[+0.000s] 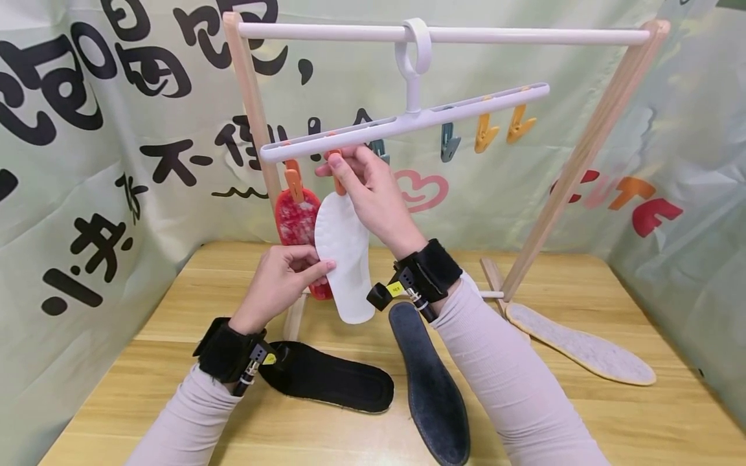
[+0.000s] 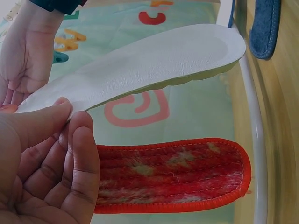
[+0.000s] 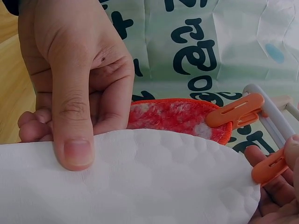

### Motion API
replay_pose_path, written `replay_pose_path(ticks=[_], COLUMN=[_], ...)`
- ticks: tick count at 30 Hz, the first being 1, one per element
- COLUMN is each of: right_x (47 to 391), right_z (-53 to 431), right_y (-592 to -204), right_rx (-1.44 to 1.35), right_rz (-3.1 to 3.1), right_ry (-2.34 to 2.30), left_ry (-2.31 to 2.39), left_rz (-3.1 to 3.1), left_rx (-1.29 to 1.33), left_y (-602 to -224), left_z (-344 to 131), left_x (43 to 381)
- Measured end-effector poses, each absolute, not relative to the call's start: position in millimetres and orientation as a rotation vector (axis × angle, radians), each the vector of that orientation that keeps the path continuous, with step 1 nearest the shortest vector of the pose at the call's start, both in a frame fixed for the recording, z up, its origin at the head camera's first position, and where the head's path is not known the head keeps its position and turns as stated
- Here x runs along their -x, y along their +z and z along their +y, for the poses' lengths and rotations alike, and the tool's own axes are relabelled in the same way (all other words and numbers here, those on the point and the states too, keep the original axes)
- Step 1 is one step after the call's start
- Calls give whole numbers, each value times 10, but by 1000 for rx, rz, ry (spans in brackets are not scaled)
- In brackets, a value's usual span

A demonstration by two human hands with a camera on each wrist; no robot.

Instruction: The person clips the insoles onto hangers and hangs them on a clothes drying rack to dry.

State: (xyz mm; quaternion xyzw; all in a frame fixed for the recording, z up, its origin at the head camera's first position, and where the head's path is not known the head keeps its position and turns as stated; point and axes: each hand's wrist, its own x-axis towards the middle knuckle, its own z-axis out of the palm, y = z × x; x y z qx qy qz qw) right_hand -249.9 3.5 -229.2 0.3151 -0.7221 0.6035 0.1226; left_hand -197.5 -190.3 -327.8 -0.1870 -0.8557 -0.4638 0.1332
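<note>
In the head view, the left hand (image 1: 278,278) comes in low with the palm turned inward and pinches the side edge of a white insole (image 1: 344,252), thumb on its near face. The right hand (image 1: 379,200) reaches higher, wrist raised, its thumb and fingers pinching an orange clip (image 1: 340,186) under the lower end of a tilted white hanger (image 1: 472,105). The white insole hangs upright below that clip, partly overlapping a red insole (image 1: 296,217) held by another orange clip (image 1: 294,184). A black insole (image 1: 335,378) and a dark blue insole (image 1: 431,382) lie on the table (image 1: 151,382), with a grey insole (image 1: 583,346) near the frame's right foot. From the left wrist, the left thumb and forefinger nip the insole's edge, the other fingers curled; the right hand is partly cut off. From the right wrist, the clip meets the insole's rounded end; whether it grips is unclear.
</note>
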Motion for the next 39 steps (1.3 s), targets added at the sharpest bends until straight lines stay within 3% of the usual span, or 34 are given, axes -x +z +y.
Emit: replay_pose_path(ticks=[39], right_x=[2487], right_z=[38], right_y=[-2283], right_rx=[-903], right_rz=[-2086], right_ry=[1785], left_ry=[-1378], left_rz=[-2422], left_rx=[524], left_y=[-3200], left_z=[-1814], left_x=[2010])
